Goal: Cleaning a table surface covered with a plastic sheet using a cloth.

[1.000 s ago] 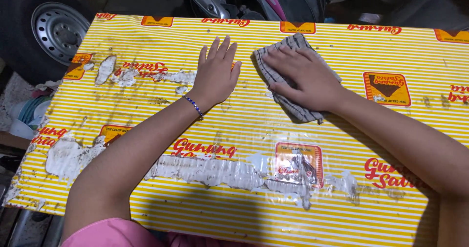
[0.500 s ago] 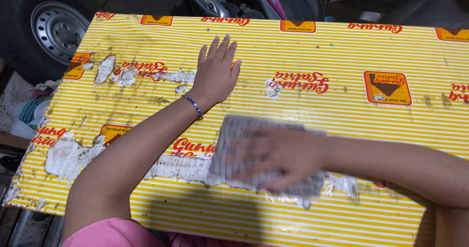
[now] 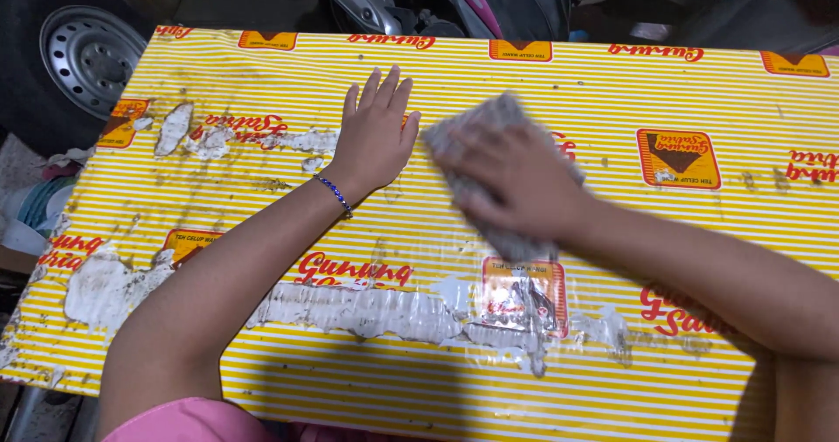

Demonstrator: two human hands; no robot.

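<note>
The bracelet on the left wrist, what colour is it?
Blue beads, on the bracelet by the left hand; seen in the head view.

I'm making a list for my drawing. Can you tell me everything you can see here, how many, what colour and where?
Table cover: one, yellow and white stripes with red and orange printed patches, filling most of the view.
Torn patches: several, whitish grey, along the left and near side of the cover.
Cloth: one, grey checked, on the cover's middle, under the right hand.
Wheel: one, black tyre with silver rim, far left corner beyond the table.
Bracelet: one, blue beads, on the left wrist.
Pink clothing: one piece, bottom edge.
Left hand: flat on the cover, fingers spread.
Right hand: pressing on the cloth, blurred.
</note>
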